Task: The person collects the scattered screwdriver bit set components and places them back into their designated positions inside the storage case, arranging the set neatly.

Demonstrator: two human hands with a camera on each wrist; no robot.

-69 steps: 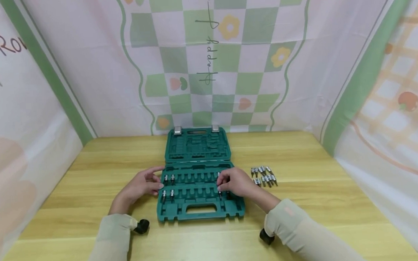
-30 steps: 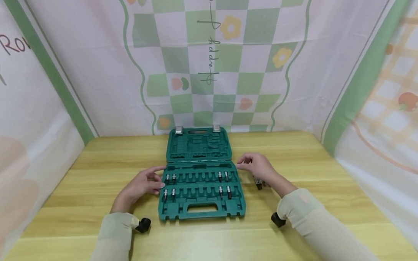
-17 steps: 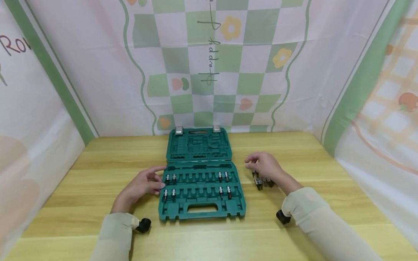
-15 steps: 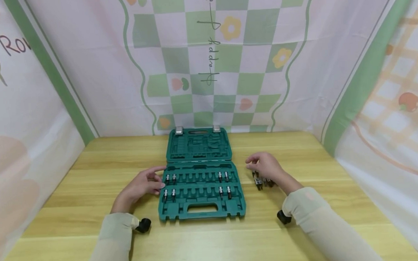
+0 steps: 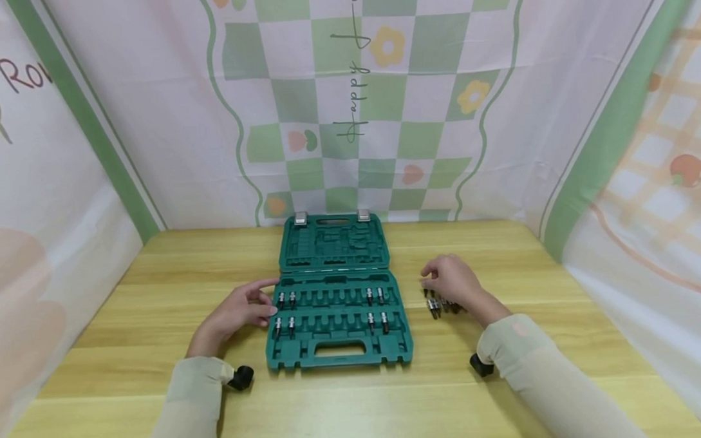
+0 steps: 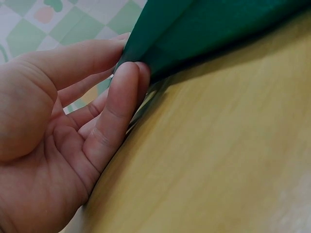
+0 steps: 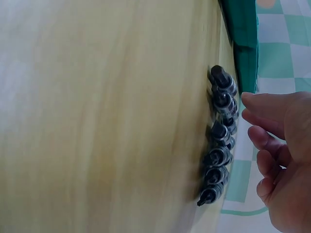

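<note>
A green plastic socket case [image 5: 340,361] lies unfolded on the table, its lid to the back. Short chrome bit sockets [image 5: 385,322] sit in pairs at the left and right ends of its two slot rows. My left hand [image 5: 238,310] touches the case's left edge; in the left wrist view its fingertips rest at the green wall [image 6: 209,39]. Right of the case, my right hand [image 5: 454,283] is over a cluster of loose bit sockets [image 5: 433,308], partly covering them. In the right wrist view its loosely bent fingers hold nothing beside the sockets [image 7: 217,158].
The wooden table [image 5: 345,412] carries the case and the loose sockets. A printed cloth [image 5: 347,116] hangs close behind the lid. More cloth walls stand at left and right. Black wrist devices [image 5: 240,378] are strapped at both cuffs.
The right hand has left a bit socket in the case's right-hand slots and moved right, to the loose sockets. Lately it has drifted slightly further right. The left hand stays at the case's edge.
</note>
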